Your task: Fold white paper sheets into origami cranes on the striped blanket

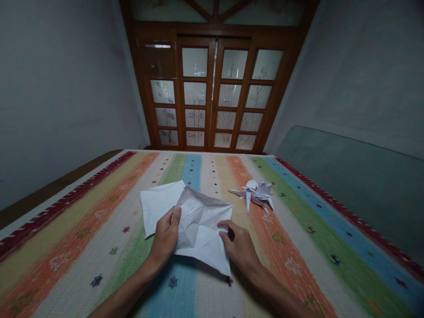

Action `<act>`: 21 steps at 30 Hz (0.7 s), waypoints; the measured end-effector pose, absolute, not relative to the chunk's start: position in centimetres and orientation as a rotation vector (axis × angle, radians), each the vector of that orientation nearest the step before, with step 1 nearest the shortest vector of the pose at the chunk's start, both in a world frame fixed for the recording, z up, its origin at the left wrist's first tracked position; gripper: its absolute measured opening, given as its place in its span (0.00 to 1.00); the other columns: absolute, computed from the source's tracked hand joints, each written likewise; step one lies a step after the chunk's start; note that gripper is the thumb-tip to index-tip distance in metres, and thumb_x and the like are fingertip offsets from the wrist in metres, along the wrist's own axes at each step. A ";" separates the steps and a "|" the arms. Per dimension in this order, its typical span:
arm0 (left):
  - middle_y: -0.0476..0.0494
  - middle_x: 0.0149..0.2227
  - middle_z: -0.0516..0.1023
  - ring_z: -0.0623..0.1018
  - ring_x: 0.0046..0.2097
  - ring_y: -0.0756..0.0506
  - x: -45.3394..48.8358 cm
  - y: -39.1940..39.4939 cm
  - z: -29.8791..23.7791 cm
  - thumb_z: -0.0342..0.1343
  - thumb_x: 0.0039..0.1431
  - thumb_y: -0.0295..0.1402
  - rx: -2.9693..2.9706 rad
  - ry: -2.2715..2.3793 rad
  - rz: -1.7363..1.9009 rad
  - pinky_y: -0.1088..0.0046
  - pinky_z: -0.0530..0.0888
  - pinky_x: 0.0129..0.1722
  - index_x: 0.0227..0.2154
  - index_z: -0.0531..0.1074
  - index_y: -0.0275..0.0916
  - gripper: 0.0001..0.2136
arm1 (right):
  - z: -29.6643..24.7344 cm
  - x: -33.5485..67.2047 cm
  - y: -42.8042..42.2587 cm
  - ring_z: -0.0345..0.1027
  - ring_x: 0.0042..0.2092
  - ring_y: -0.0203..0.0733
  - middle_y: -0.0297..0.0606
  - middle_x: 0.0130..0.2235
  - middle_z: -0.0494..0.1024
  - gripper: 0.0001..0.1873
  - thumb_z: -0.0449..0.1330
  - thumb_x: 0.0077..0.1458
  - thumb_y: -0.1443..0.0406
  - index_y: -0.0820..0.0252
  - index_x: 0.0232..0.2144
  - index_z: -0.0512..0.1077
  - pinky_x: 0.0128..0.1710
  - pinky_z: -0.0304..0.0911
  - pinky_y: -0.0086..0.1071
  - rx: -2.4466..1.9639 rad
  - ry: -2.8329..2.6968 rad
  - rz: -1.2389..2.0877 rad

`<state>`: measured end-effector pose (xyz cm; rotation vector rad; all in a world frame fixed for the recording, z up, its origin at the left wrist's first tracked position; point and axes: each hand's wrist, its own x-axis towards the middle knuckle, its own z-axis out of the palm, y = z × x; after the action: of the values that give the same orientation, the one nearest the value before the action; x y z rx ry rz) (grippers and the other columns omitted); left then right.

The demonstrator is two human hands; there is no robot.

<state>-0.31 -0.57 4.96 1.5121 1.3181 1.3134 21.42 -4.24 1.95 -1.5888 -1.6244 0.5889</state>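
A creased white sheet of paper (207, 225) is held up between my two hands, partly unfolded, with fold lines crossing near its middle. My left hand (167, 232) grips its left edge, thumb on top and the other fingers behind. At the right edge my right hand (240, 245) pinches the paper between thumb and forefinger. Behind it on the left lies another white sheet (159, 203), flat on the cloth and partly covered by the held one. Several folded white paper figures (256, 194) with pointed parts sit in a cluster to the right, apart from my hands.
A striped, multicoloured tablecloth (126, 247) with small star and leaf patterns covers the table. Beyond the far edge stands a wooden door (212, 95) with glass panes. Walls (59, 88) rise on both sides, and a pale green rounded panel (347, 176) is at the right.
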 end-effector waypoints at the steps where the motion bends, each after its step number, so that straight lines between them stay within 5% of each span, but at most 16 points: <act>1: 0.49 0.27 0.73 0.73 0.32 0.44 -0.5 -0.3 4.8 0.47 0.63 0.52 1.516 1.346 1.343 0.72 0.70 0.33 0.30 0.70 0.38 0.21 | 1.9 21.6 -4.0 0.73 0.31 0.44 0.40 0.32 0.82 0.15 0.57 0.53 0.64 0.60 0.41 0.80 0.35 0.65 0.35 -1.559 -1.578 0.622; 6: 0.51 0.26 0.71 0.73 0.29 0.45 -1.4 0.7 4.2 0.45 0.65 0.44 1.550 1.513 1.425 0.74 0.68 0.29 0.38 0.70 0.39 0.15 | 1.0 22.0 -2.3 0.73 0.34 0.45 0.43 0.38 0.83 0.20 0.58 0.50 0.62 0.62 0.43 0.81 0.35 0.67 0.35 -1.410 -1.382 0.740; 12: 0.52 0.25 0.73 0.73 0.24 0.47 -2.4 1.3 4.6 0.42 0.69 0.34 1.728 1.755 1.334 0.75 0.65 0.28 0.55 0.66 0.41 0.16 | 1.3 21.7 1.6 0.73 0.32 0.39 0.47 0.44 0.82 0.28 0.58 0.45 0.71 0.67 0.52 0.76 0.29 0.67 0.29 -1.362 -1.452 0.966; 15: 0.47 0.28 0.77 0.77 0.28 0.46 -3.6 2.3 4.8 0.43 0.68 0.29 1.871 1.872 1.213 0.74 0.66 0.31 0.53 0.72 0.42 0.17 | 2.6 20.9 4.8 0.73 0.31 0.38 0.47 0.41 0.83 0.32 0.59 0.42 0.76 0.68 0.53 0.75 0.28 0.67 0.27 -1.421 -1.671 0.972; 21: 0.40 0.41 0.79 0.80 0.41 0.41 -6.2 3.9 5.6 0.43 0.58 0.15 2.025 2.212 0.975 0.70 0.71 0.40 0.64 0.62 0.44 0.31 | 4.2 17.0 11.5 0.76 0.39 0.43 0.46 0.45 0.83 0.33 0.55 0.38 0.81 0.66 0.49 0.78 0.39 0.71 0.31 -1.447 -1.840 0.860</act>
<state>-6.22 3.92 5.58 2.0253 2.2123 0.9755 16.97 11.50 4.19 -1.4473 -1.8405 0.8598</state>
